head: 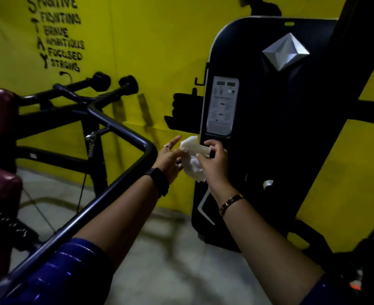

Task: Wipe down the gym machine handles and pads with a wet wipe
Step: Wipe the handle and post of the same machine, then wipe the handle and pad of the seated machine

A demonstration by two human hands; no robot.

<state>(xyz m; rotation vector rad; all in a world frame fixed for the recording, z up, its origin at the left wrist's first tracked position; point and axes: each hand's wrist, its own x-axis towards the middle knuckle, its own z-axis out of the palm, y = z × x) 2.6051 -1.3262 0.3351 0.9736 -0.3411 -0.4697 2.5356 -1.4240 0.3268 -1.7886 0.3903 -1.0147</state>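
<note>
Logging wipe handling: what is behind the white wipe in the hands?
Behind the wet wipe, pinched by the right hand with the left hand touching it, show yellow wall and the edge of the black machine panel. The stretch it covers is hidden.

The light is dim and underexposed throughout. Only the yellow wall reads bright, dulling toward the left. The black machine shroud sinks into featureless dark, save a glint on its silver diamond emblem. The wet wipe is almost blown-out white. The floor and wall lettering look smeared, and the frame bar bows with wide-angle distortion.
</note>
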